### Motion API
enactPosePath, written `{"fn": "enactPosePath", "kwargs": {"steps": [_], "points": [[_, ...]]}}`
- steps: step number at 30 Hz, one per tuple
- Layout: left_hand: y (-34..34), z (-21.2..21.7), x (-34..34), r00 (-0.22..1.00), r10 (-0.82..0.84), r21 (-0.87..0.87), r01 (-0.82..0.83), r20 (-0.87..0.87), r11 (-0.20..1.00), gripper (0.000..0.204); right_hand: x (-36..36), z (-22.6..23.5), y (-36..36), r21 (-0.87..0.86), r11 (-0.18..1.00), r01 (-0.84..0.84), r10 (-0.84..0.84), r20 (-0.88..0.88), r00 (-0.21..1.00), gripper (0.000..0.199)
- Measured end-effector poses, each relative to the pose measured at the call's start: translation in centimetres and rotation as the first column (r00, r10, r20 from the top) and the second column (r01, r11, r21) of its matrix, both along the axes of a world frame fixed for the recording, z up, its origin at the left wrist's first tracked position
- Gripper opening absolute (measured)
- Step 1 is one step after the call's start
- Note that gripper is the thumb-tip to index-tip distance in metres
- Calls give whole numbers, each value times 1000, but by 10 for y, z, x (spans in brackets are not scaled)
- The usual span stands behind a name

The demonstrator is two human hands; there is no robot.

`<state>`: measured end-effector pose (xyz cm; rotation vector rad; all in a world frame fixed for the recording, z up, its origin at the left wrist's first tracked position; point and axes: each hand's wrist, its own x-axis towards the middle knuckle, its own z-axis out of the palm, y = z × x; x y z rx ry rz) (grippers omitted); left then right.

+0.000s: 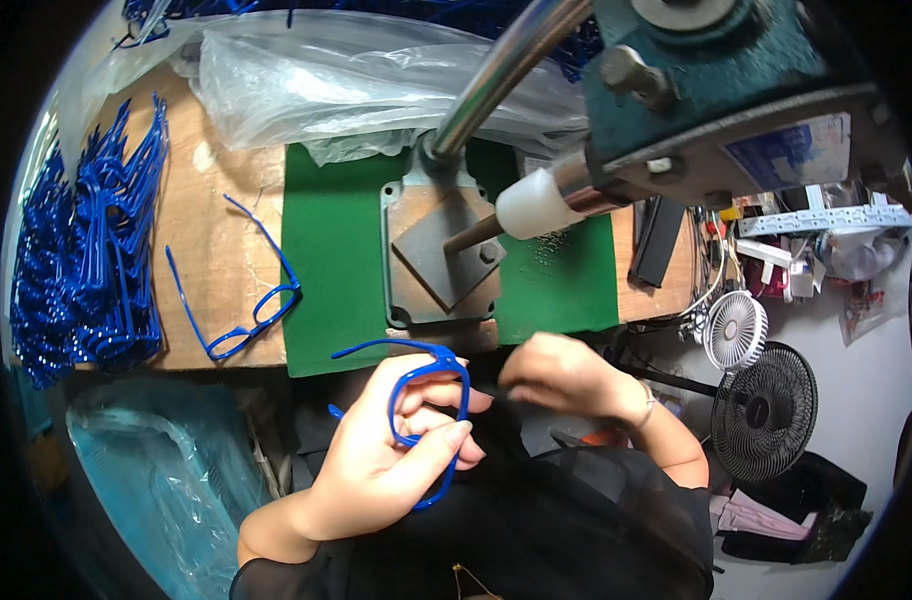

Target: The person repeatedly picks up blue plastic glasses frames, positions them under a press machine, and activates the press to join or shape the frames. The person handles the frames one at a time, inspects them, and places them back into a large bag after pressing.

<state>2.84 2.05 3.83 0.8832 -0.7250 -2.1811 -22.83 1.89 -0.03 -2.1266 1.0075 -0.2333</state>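
Blue glasses frame (431,420) grasped by left hand (386,460), right hand (561,375) fingers pinched, clear plastic bag (326,85) behind.

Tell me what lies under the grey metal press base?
A green mat lies under the grey metal base plate, on the wooden bench. The mat beneath the plate is hidden.

On your wooden workbench (211,235), a heap of blue eyeglass frames (86,260) fills the left edge, and one loose blue frame (251,300) lies beside the green mat (326,250). The press's grey base plate (441,250) sits on that mat. Crumpled clear plastic sheeting (356,80) covers the far edge. Past the right edge you have two fans, white (733,330) and black (766,410), possibly floor-standing.
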Motion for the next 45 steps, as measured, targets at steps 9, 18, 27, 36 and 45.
{"fn": "enactPosePath", "kwargs": {"steps": [9,18,27,36,45], "points": [[0,1,-21,999,-18,-18,17,-48,1000,42,-33,-87,-22,-245,504,828,-789,259,557,7],[-4,-4,-26,998,-55,-60,53,-15,997,41,-30,-65,-32,-197,653,731,-728,104,678,8],[3,-6,-16,996,-84,-109,83,-6,991,39,57,46,-31,-222,940,260,-148,421,895,15],[0,-7,-14,982,-186,-31,185,-34,982,42,50,45,-36,-245,949,196,-87,394,915,13],[2,-9,-14,989,-149,-90,148,-3,985,44,55,40,-31,-82,954,288,-216,479,851,15]]}}
